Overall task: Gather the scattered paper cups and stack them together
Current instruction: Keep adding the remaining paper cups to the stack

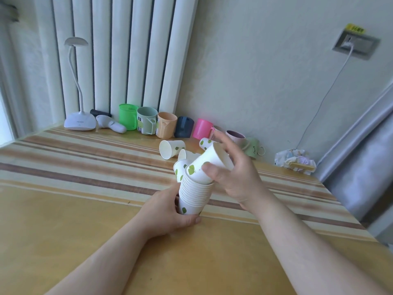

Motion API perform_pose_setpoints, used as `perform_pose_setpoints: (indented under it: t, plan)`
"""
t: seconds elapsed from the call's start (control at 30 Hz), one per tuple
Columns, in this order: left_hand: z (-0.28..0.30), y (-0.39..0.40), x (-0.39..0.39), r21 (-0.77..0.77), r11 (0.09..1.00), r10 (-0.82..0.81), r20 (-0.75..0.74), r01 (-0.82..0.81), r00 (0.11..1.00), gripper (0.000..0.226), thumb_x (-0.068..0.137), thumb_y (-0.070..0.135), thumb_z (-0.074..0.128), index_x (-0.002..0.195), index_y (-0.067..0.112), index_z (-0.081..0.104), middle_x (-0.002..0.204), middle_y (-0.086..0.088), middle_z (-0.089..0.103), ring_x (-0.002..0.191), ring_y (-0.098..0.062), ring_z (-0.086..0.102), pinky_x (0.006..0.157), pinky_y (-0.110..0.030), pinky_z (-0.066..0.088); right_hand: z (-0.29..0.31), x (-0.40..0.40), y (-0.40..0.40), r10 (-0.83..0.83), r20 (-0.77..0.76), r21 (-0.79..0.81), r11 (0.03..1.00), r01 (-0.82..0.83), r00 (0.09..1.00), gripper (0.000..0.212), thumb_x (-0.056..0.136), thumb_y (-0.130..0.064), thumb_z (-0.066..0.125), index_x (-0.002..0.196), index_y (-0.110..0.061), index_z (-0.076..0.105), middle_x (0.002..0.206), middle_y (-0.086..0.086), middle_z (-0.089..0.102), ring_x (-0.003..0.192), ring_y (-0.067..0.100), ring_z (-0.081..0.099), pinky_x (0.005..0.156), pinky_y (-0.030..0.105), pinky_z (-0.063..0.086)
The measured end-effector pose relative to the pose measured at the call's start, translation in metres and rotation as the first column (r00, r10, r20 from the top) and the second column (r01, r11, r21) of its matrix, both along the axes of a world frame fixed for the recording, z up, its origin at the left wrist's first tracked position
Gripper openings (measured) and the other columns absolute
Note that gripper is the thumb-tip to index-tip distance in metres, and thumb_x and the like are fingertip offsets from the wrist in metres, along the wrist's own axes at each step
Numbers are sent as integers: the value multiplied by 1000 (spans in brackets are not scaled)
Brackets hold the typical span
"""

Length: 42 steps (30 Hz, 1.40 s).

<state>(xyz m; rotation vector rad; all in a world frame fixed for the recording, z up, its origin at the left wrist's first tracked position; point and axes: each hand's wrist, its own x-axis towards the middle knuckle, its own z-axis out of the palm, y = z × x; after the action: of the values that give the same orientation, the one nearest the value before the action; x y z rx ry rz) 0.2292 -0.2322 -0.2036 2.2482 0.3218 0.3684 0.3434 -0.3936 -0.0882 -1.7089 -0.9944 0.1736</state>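
A person's two bare hands work over a striped, tan surface (85,209), seen from a head-worn camera looking down.

The left hand (170,211) wraps its curled fingers and thumb around the base of a stack of paper cups (194,194), white with green leaf prints. The stack is held just above the surface, mouth up, its long axis leaning slightly away and to the right. Gripping it low likely leaves the open top free to receive more cups.

The right hand (231,177) holds a single paper cup (207,165), thumb pressed on its near side, the other fingers loosely extended behind it. This cup is tilted: its base sits in the mouth of the stack, its open rim points up and to the right. It appears partly seated, so the angle probably needs straightening before it slides fully home.

Several loose paper cups (171,148) lie tipped on their sides just beyond the hands, rims facing different ways, not yet gathered.

Along the far wall stands a row of coloured plastic mugs (146,122), with a white desk lamp (79,122) at the left. A crumpled packet (294,159) sits at the far right.
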Motion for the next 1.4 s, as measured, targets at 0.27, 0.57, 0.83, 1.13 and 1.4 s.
perform_pose_setpoints:
  t: [0.27,0.57,0.83,1.13,1.4]
  plan:
    - [-1,1,3,-8,1000,-11,-2,11,1000,69,64,69,83,123,45,60,108,23,75,103,-3,69,93,-40,60,-40,32,-2,-127,-424,173,961,217,897,59,77,-76,74,120,-37,71,109,1,68,83,14,60,73,28,49]
    - [-3,2,7,-5,1000,-2,9,2,1000,63,64,65,83,119,46,60,105,25,74,100,0,69,91,-40,60,-106,74,41,-389,-241,-237,912,334,889,110,55,-66,68,155,-40,30,127,-1,69,116,32,71,97,63,62]
    - [-3,2,6,-33,999,1,12,0,1000,65,62,65,87,118,45,61,105,23,75,101,-1,70,93,-40,60,-88,53,41,-461,-412,-118,883,455,786,60,62,-41,89,119,-39,68,112,-12,79,105,20,76,90,48,66]
    - [0,2,2,-41,999,2,1,-1,1000,74,61,68,92,124,43,60,107,22,74,104,0,69,94,-37,60,-1,22,18,19,-545,418,873,252,838,54,72,-44,87,122,-29,69,113,-2,77,102,19,69,77,32,51]
    - [8,-3,-2,-31,1000,0,28,1,1000,58,66,59,96,108,52,57,104,22,72,98,2,68,92,-34,60,-27,-4,10,-41,-136,227,971,72,990,72,70,-31,93,135,-22,66,133,4,76,127,29,69,101,45,59]
